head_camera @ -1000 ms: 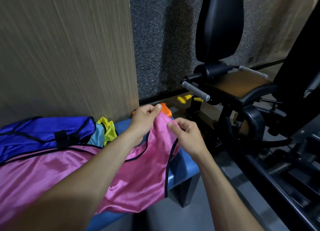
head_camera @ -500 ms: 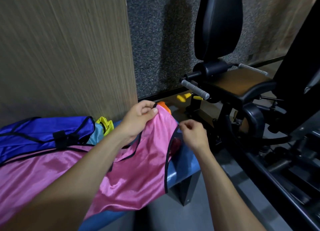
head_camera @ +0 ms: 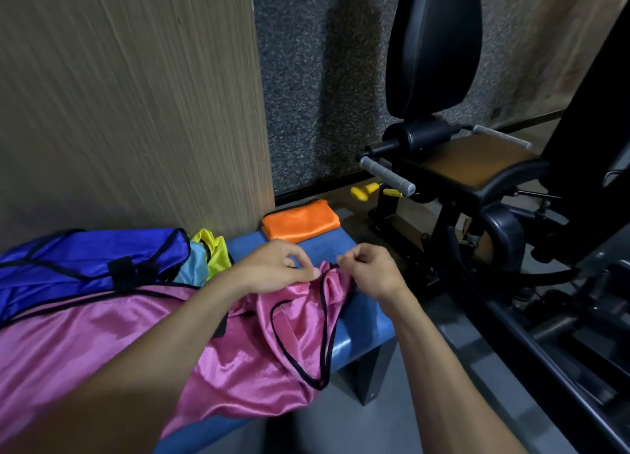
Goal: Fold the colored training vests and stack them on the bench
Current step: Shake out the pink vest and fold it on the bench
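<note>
Pink vest [head_camera: 143, 344] right up front, spread across the near part of the blue table [head_camera: 361, 320], its black-trimmed lower end bunched and spilling over the table's front edge. Both forearms reach in over it. Left hand [head_camera: 272, 269] sits at the vest's far edge, fingers curled, fingertips down at the pink fabric; looks like a pinch on the trim, though the contact itself is hard to make out. Right hand [head_camera: 371, 273] just beside it, fingers curled in tight, thumb and forefinger nipped together at the black edging where the cloth peaks up.

Further along on the left, a blue vest [head_camera: 85, 266] lies crumpled on the pink one's far side, with a light blue vest [head_camera: 192, 271] and a yellow vest [head_camera: 213, 250] tucked in against it by the wood-grain panel [head_camera: 129, 105].

Beyond the hands, a folded orange vest [head_camera: 301, 223] rests flat on the table's far end.

Past that, to the right, a black gym machine [head_camera: 439, 167] stands on the floor against the speckled grey wall [head_camera: 320, 78].
</note>
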A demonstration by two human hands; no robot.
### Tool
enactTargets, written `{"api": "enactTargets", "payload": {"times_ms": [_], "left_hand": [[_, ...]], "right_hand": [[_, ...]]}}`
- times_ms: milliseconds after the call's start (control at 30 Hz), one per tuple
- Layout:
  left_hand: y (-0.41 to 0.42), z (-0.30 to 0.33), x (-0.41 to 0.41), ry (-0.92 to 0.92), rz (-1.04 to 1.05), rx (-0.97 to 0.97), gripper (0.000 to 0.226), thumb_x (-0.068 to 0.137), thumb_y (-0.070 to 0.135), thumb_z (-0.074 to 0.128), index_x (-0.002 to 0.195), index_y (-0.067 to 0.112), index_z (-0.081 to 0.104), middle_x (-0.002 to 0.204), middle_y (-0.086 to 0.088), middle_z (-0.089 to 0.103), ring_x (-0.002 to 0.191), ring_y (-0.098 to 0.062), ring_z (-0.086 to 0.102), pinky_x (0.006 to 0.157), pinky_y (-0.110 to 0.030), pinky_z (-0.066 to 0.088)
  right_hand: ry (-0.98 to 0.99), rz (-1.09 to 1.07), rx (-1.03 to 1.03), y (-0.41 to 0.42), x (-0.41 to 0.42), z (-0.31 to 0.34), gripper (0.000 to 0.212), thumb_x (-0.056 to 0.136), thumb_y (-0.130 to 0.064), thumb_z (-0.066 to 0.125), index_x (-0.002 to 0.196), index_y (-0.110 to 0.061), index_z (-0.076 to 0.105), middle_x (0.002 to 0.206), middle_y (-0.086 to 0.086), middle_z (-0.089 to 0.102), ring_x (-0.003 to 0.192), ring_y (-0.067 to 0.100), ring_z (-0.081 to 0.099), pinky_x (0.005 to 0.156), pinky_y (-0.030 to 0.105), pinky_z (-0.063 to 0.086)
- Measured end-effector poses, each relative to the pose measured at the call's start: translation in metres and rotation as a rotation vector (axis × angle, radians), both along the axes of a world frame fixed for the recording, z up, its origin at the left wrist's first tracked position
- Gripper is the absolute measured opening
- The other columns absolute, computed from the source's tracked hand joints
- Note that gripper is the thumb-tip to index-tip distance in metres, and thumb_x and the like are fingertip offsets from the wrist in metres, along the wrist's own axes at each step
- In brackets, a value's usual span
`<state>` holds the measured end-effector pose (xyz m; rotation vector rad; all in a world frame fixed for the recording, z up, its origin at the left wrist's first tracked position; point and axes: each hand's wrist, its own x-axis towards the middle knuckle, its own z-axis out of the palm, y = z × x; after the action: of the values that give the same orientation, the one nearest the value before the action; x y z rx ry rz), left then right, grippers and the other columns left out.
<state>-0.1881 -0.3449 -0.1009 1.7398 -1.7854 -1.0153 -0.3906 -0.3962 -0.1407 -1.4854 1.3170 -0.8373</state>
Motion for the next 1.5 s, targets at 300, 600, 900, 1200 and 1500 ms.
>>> {"api": "enactTargets", "payload": {"times_ms": [300,600,900,1200,1500], "left_hand": [[0.004,-0.004,-0.018,-0.022,0.048,-0.189,0.017,0.08,0.043,0.082,0.077,0.028,0.075,0.076,0.007,0.073,0.077,-0.007,0.067,0.081,-0.04,0.054],[0.011,0.01,-0.005,-0.222,0.18,-0.512,0.012,0.08,0.023,0.071,0.075,0.025,0.06,0.074,0.011,0.067,0.075,-0.005,0.063,0.074,-0.039,0.053],[0.02,0.025,-0.012,-0.108,0.085,-0.622,0.011,0.086,0.017,0.076,0.086,0.02,0.065,0.082,0.011,0.07,0.081,-0.002,0.067,0.076,-0.025,0.052],[0.012,0.016,0.003,0.104,0.177,-0.37,0.003,0.096,0.017,0.068,0.095,0.018,0.07,0.07,0.016,0.065,0.058,0.009,0.056,0.063,-0.014,0.04],[0.001,0.019,-0.001,0.156,0.081,-0.215,0.036,0.089,0.052,0.071,0.115,0.027,0.066,0.098,0.015,0.067,0.101,-0.005,0.065,0.089,-0.027,0.046]], "right_hand": [[-0.379,0.003,0.185,0.017,0.002,0.029,0.015,0.098,-0.018,0.066,0.086,-0.009,0.062,0.067,0.005,0.063,0.069,0.024,0.061,0.062,0.034,0.055],[-0.467,0.205,0.298,0.016,-0.004,0.029,0.022,0.09,-0.028,0.076,0.099,-0.014,0.063,0.088,0.006,0.065,0.074,0.02,0.057,0.072,0.033,0.045],[-0.184,0.113,-0.194,0.018,0.006,0.026,0.028,0.081,0.0,0.074,0.073,-0.016,0.053,0.063,0.002,0.051,0.06,0.02,0.051,0.056,0.037,0.042],[-0.031,0.124,-0.369,0.024,0.005,0.026,0.041,0.09,0.0,0.048,0.101,-0.032,0.071,0.091,-0.001,0.075,0.084,0.023,0.069,0.082,0.051,0.056],[-0.155,0.248,-0.407,0.028,0.003,0.036,0.043,0.092,0.011,0.049,0.112,-0.019,0.073,0.109,-0.007,0.074,0.107,0.012,0.068,0.097,0.046,0.054]]}}
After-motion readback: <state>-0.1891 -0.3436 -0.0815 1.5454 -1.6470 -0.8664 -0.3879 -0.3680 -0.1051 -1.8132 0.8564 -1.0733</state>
